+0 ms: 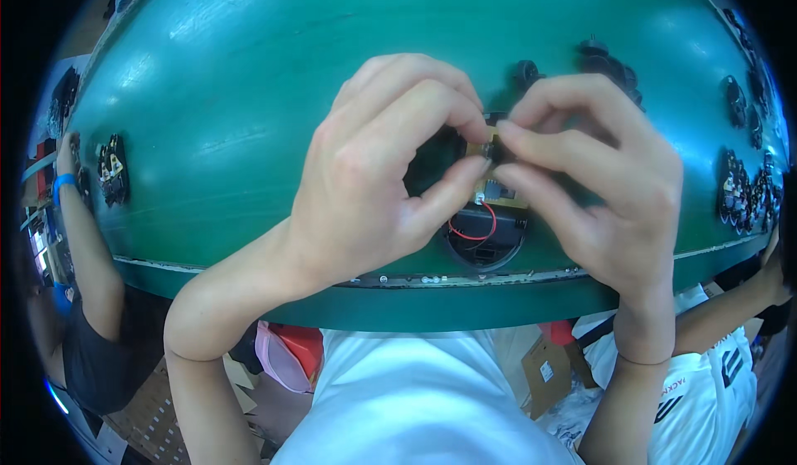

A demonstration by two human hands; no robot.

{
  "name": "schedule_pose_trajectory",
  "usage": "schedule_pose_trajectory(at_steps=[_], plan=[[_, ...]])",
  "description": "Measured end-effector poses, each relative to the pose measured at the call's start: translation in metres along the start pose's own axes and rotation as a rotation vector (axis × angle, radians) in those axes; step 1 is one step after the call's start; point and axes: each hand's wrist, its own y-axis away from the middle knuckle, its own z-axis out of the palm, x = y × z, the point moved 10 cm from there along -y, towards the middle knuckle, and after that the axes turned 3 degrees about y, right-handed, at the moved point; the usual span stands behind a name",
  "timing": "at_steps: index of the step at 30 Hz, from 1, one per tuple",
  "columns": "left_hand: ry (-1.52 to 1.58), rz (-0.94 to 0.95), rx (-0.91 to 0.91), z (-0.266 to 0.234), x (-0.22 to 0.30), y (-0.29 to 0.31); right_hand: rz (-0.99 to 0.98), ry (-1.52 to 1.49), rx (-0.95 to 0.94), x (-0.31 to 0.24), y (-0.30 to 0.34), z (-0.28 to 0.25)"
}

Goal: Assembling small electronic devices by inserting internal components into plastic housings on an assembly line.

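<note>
In front of me on the green table lies a black plastic housing with a rounded near end. Set in it is a yellowish circuit board, from which a thin red wire loops toward the near end. My left hand comes over the board from the left, thumb and index finger pinched together. From the right, my right hand meets it with its fingertips also closed in a pinch. The fingertips nearly touch each other above the board. Whatever small part they grip is hidden, and the fingers cover the housing's far end.
Beyond my right hand are dark round parts. More black assemblies lie along the right edge, and another lies at the left. Small bits sit along the table's front edge. Co-workers' arms reach in on both sides.
</note>
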Motion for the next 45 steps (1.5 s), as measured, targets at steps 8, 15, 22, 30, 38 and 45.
schedule_pose_trajectory(at_steps=[8, 15, 22, 30, 38, 45], plan=[[0.009, 0.013, -0.007, 0.003, 0.005, 0.0, 0.023, 0.015, 0.026, 0.003, 0.003, 0.0], [0.009, 0.032, 0.032, -0.005, 0.0, 0.004, -0.017, 0.043, -0.001, 0.008, 0.0, -0.009], [-0.031, 0.061, 0.027, -0.015, 0.0, 0.01, -0.025, 0.088, 0.011, 0.0, -0.002, -0.007], [-0.062, 0.087, -0.031, -0.013, -0.002, 0.014, -0.02, 0.196, -0.004, -0.027, 0.011, 0.002], [-0.008, 0.075, -0.042, -0.021, -0.007, 0.01, -0.138, 0.258, 0.015, -0.053, 0.045, 0.004], [-0.025, 0.168, -0.014, -0.021, 0.0, 0.01, 0.338, 0.5, 0.392, 0.076, 0.106, -0.136]])
